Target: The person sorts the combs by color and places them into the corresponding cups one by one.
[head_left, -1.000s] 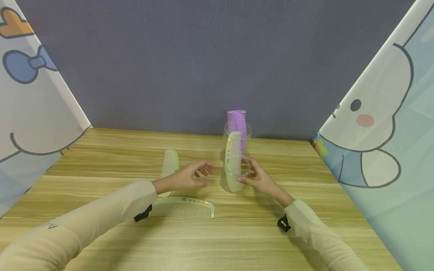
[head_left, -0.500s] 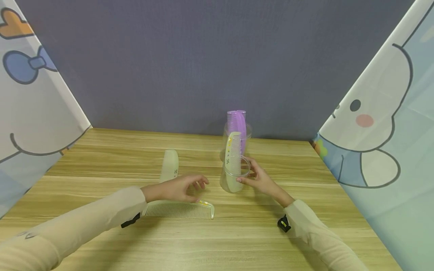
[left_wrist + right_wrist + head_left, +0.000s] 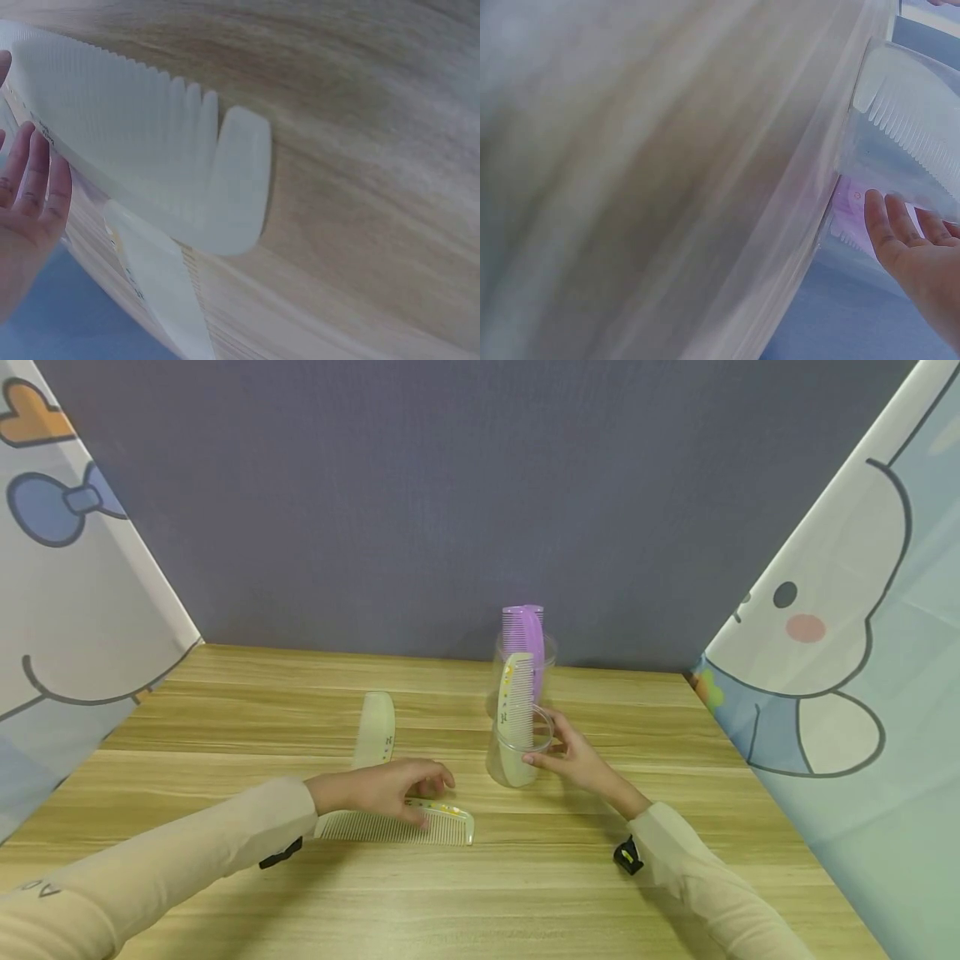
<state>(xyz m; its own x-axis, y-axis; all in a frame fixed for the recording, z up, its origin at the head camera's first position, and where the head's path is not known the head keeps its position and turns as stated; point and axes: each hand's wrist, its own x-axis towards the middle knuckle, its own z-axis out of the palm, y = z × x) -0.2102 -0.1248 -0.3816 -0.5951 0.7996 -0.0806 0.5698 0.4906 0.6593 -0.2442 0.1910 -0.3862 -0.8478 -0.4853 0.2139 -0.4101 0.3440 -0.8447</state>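
My left hand reaches over a pale green comb lying crosswise on the table, the thumb above its teeth and the fingers near its spine. In the left wrist view the fingers are slightly bent beside this comb, with no grip on it. A second pale green comb lies lengthwise behind, partly covered by that hand. My right hand holds a clear plastic cup at its rim, thumb in front and fingers behind. Inside the cup stands another pale green comb, leaning slightly.
Directly behind the held cup, a second clear cup contains purple combs. A dark grey panel closes off the back of the wood-grain table. Cartoon-printed panels stand along both sides.
My left hand has moved away from the cup, left and toward the body, to over the crosswise comb. The right hand keeps its hold on the cup.
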